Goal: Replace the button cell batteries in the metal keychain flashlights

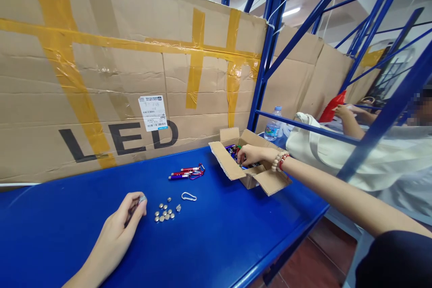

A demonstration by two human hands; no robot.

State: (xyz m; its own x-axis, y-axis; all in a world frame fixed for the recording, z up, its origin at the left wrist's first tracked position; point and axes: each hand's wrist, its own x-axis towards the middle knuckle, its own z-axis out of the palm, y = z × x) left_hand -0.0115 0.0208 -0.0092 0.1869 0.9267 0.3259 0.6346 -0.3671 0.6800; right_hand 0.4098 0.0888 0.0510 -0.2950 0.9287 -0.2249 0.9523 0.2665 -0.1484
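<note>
Holds half-hidden silvery piece (142,199) in curled left hand (117,225); dips right hand (250,155) into cardboard box (223,160) of glossy pieces (232,150), cannot tell its grip. Has round shiny button cells (164,213), slim metallic penlights (180,177) on smooth desk (216,234).

A: Operator, what bears the carton (227,161)?
B: The table (216,238) does, and your right hand (249,155) reaches into the carton.

A: What lies to the carton's left?
B: Nearest it you have three penlights (181,174), side by side. Nearer you than those, also left of the carton, lies the carabiner (189,199), then the button cells (165,213). Your left hand (124,218) is farthest left of it.

A: And behind the carton?
B: Behind and leftward stands the cardboard wall (131,72); behind and rightward, your bottle (272,129).
</note>
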